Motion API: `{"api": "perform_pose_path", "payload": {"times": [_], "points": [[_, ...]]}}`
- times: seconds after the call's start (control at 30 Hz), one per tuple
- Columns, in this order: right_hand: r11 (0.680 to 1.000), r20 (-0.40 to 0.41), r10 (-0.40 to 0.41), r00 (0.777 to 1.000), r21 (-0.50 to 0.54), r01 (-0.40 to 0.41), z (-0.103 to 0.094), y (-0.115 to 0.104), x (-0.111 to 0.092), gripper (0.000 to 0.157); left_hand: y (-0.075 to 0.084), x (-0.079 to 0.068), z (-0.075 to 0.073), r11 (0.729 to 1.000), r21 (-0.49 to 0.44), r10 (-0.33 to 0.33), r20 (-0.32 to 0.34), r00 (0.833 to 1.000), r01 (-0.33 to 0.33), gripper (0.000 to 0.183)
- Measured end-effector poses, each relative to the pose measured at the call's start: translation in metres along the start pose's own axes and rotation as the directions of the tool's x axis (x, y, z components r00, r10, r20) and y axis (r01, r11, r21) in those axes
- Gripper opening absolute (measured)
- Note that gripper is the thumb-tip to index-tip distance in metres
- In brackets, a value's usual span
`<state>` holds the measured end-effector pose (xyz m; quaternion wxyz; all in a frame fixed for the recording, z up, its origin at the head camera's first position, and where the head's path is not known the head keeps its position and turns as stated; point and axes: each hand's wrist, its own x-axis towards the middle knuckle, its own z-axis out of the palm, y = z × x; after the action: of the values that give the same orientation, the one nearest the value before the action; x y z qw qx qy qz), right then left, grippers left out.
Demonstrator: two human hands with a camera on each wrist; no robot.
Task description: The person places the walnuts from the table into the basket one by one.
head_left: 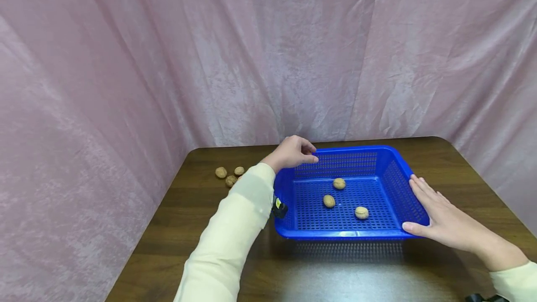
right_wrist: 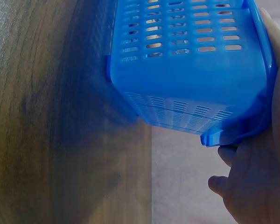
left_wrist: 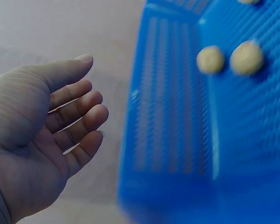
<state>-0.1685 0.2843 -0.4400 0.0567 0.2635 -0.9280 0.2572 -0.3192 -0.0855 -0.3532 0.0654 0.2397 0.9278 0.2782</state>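
Note:
Three walnuts lie apart on the floor of a blue plastic basket (head_left: 340,234): one walnut (head_left: 339,183) towards the back, another walnut (head_left: 329,201) near the middle, a third walnut (head_left: 361,213) nearer the front. Above the basket's back left corner hovers my left hand (head_left: 292,153), its fingers loosely bent; in the left wrist view the palm (left_wrist: 32,135) holds nothing. My right hand (head_left: 440,218) rests on the right rim, fingers straight along it and thumb at the front corner. The right wrist view shows that hand (right_wrist: 261,177) against the rim.
Left of the basket, several more walnuts (head_left: 221,172) lie on the brown wooden table (head_left: 168,246), partly behind my left sleeve (head_left: 226,232). A pink curtain (head_left: 314,59) hangs behind the table's back edge.

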Motion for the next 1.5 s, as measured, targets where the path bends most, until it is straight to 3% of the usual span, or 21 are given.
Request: {"api": "perform_pose_path", "payload": {"times": [0.13,0.37,0.5,0.63,0.83,1.07,1.23,1.5], "points": [[1.0,0.001,0.0,1.0,-0.005,0.0,0.0,0.0,0.0,0.102,-0.019,-0.015,-0.03,0.998,-0.019,-0.053,-0.067,0.996,0.052,0.031],[1.0,-0.009,0.015,1.0,-0.004,-0.015,0.0,0.001,-0.001,0.102,-0.065,-0.052,-0.071,0.985,-0.093,-0.158,-0.131,0.979,0.146,0.032],[1.0,-0.011,0.017,1.0,-0.014,-0.017,-0.003,0.002,0.0,0.103,-0.09,-0.076,-0.086,0.972,-0.116,-0.222,-0.167,0.961,0.204,0.033],[1.0,-0.013,0.023,1.0,-0.005,-0.023,-0.003,0.001,-0.001,0.102,-0.119,-0.097,-0.089,0.961,-0.118,-0.269,-0.19,0.944,0.25,0.035],[1.0,-0.014,0.022,1.0,0.011,-0.022,0.001,-0.001,0.001,0.102,-0.165,-0.127,-0.073,0.941,-0.153,-0.33,-0.232,0.915,0.301,0.035],[1.0,-0.012,0.001,1.0,-0.002,-0.001,0.003,-0.002,0.005,0.102,-0.202,-0.155,-0.026,0.903,-0.289,-0.396,-0.267,0.879,0.319,0.033],[1.0,-0.004,0.005,1.0,0.0,-0.005,0.002,0.0,0.004,0.102,-0.208,-0.155,0.003,0.893,-0.322,-0.409,-0.289,0.865,0.315,0.034],[1.0,-0.003,0.002,1.0,0.008,-0.002,0.003,0.0,0.004,0.101,-0.207,-0.148,0.026,0.922,-0.244,-0.375,-0.368,0.851,0.301,0.035]]}}
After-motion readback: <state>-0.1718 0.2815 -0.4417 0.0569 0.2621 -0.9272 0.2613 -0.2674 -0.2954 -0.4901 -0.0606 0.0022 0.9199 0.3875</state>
